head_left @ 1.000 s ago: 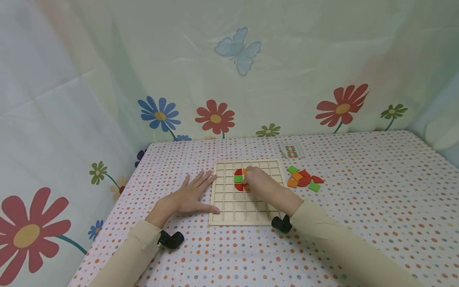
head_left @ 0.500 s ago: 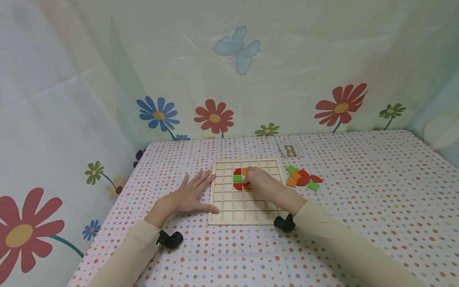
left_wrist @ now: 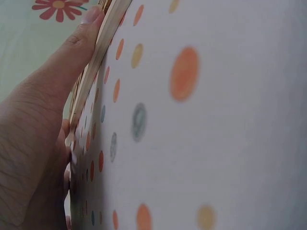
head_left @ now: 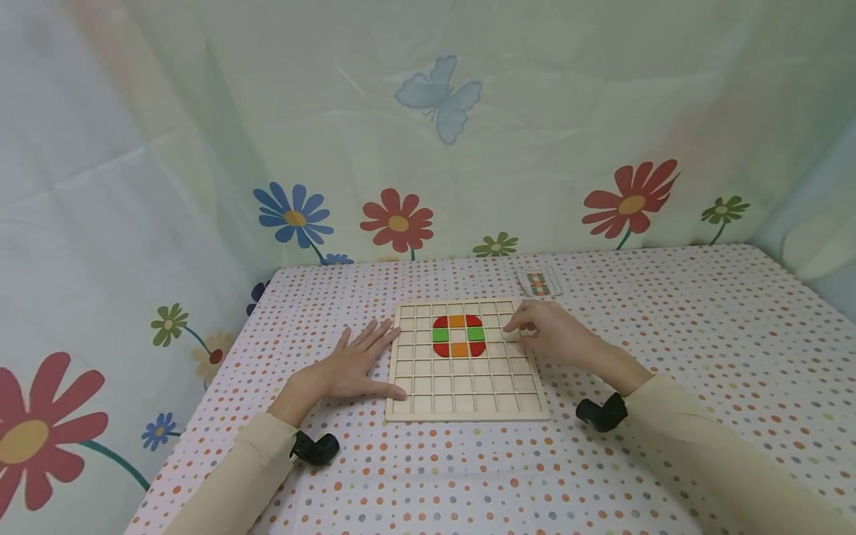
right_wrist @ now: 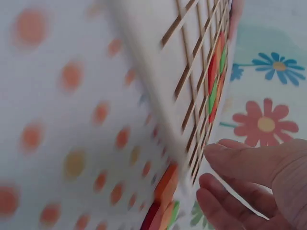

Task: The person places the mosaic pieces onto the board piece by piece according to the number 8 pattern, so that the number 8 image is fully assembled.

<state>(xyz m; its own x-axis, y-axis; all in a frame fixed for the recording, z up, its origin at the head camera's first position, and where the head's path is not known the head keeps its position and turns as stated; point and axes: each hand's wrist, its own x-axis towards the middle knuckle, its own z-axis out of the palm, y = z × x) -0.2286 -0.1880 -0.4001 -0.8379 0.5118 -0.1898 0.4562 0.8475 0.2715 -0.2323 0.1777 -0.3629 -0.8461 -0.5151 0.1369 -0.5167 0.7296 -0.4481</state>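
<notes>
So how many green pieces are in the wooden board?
2: a left green piece and a right green piece, a bare square between. The right hand covers some of the board, maybe hiding more.

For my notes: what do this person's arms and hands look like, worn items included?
The left sleeve and right sleeve are long, plain and pale beige. A black, bent device sits at each wrist; any markings are too small to read. The left hand and right hand wear no gloves.
</notes>
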